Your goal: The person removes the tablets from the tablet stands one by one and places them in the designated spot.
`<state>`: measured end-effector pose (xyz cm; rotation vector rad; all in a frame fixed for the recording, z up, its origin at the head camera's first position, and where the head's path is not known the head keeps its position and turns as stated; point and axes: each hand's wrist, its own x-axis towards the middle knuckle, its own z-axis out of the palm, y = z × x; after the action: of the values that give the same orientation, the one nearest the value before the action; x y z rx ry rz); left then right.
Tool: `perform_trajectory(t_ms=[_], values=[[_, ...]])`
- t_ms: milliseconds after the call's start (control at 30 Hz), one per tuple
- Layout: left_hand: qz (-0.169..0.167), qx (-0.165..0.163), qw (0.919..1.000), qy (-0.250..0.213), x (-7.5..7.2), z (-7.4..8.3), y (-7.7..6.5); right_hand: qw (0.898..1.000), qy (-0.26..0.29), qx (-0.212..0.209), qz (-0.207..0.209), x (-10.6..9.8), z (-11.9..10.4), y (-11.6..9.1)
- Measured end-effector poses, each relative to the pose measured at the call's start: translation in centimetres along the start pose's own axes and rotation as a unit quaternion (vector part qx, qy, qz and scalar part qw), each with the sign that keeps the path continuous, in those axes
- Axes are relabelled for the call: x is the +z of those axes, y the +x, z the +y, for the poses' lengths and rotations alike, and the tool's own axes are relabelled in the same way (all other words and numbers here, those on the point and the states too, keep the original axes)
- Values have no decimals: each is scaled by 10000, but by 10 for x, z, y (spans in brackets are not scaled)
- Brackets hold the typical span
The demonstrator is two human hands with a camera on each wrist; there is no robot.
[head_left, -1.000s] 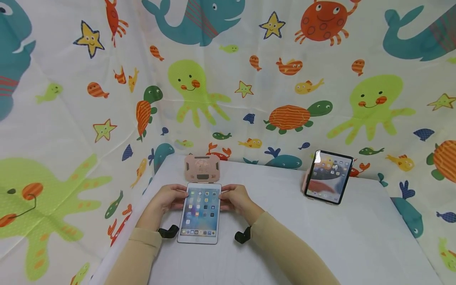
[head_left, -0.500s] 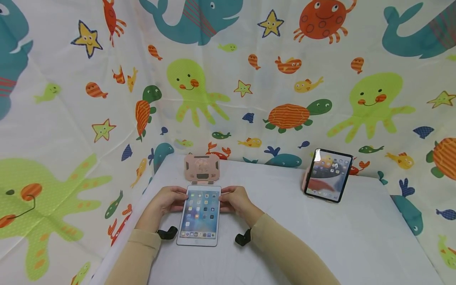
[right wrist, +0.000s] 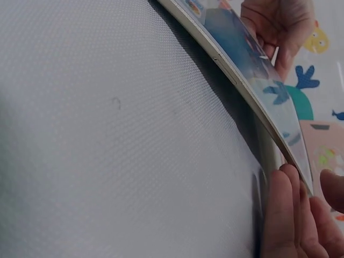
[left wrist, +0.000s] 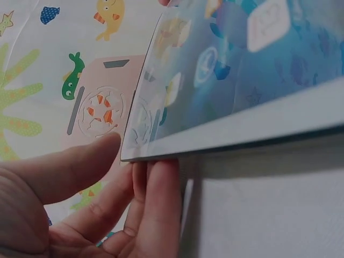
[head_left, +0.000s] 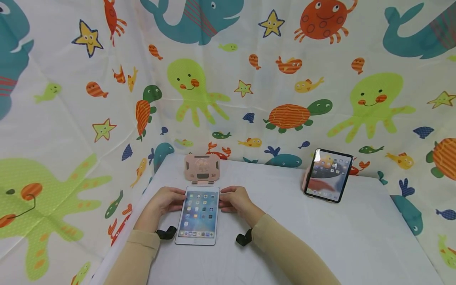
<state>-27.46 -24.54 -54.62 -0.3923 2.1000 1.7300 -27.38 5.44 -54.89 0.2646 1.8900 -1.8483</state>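
A white-framed tablet [head_left: 197,215] with a lit screen of app icons lies face up, its upper end raised above the white table. My left hand [head_left: 166,201] holds its upper left edge, with the thumb along the rim and the fingers under it in the left wrist view. At the upper right corner, my right hand [head_left: 236,200] has its fingers [right wrist: 282,209] below the edge and its thumb [right wrist: 333,191] apart from the tablet. Just beyond the tablet stands a pink case [head_left: 202,168] with a round relief and dark slots.
A second tablet [head_left: 329,176] with a dark frame leans on a pink stand to the right. A white curtain [head_left: 221,111] printed with sea animals rises behind the table [head_left: 278,237] and at the left. Black wrist devices hang at both sleeves.
The tablet has come slightly toward me and left, widening its gap from the pink case. My left hand moves along with it, while my right thumb has come off its edge.
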Motion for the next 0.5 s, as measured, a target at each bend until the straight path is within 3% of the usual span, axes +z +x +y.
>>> perform_trajectory(t_ms=[500], values=[[199, -46, 9997, 159, -2, -1, 5, 9994, 351, 42, -46, -2, 3, -4]])
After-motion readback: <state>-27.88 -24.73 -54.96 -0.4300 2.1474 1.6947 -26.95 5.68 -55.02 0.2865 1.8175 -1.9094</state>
